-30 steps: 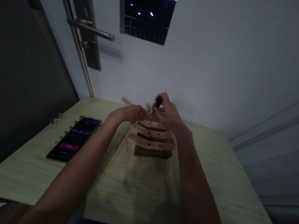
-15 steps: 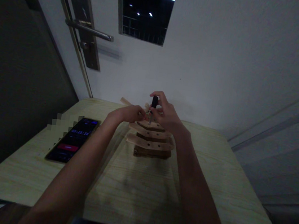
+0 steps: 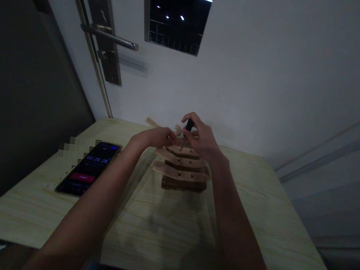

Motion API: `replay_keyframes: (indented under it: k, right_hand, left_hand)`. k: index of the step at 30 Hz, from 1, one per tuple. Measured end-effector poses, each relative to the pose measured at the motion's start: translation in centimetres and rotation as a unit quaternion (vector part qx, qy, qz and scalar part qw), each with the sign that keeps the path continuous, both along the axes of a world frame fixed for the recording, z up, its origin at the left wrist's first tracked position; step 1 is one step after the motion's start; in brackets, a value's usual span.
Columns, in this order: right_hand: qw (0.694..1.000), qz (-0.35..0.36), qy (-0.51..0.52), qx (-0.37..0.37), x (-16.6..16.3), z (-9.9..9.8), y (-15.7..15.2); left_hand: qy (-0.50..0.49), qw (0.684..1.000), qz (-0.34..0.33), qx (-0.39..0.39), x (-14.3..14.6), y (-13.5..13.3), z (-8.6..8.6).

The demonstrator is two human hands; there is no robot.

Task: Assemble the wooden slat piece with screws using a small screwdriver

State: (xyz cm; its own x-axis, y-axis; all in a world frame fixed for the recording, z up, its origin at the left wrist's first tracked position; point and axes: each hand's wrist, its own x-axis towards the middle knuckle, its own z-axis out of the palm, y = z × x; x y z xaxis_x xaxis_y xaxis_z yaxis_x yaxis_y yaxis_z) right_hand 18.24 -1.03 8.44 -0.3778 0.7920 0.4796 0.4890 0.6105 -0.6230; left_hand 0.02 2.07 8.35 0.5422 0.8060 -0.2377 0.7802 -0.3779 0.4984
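Observation:
My right hand (image 3: 201, 136) is closed round the black handle of a screwdriver (image 3: 189, 125). Its metal shaft slants down, with the tip at a hole in one of several curved wooden slats. These slats (image 3: 178, 173) have dark holes and lie across a brown block (image 3: 183, 185) on the table. To the left of the screwdriver, my left hand (image 3: 162, 137) has its fingers curled together near the shaft, at the far end of the slats. Whatever those fingers pinch is too small and dark to make out.
A phone (image 3: 89, 168) with a running timer lies at the left of the pale wooden table (image 3: 151, 232). Behind the hands are a wooden strip (image 3: 151, 122) and a curled pale piece (image 3: 177, 129). A white door (image 3: 256, 74) with a metal handle (image 3: 113, 38) rises behind the table.
The screwdriver's handle has tipped to the right, from nearly upright to slanted, along with my right hand's fingers. My left hand has stayed almost in place.

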Motion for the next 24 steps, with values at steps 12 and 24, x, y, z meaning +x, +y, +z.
replay_keyframes:
  k: [12,24]
  right_hand:
    - [0.999,-0.025,-0.009,-0.019,0.54,0.17,-0.06]
    - [0.998,-0.011,-0.019,-0.055,0.40,0.20,-0.09]
  left_hand:
    - [0.003,1.000,-0.004,0.013,-0.10,-0.01,-0.11]
    - [0.009,1.000,-0.002,0.010,-0.10,0.12,-0.15]
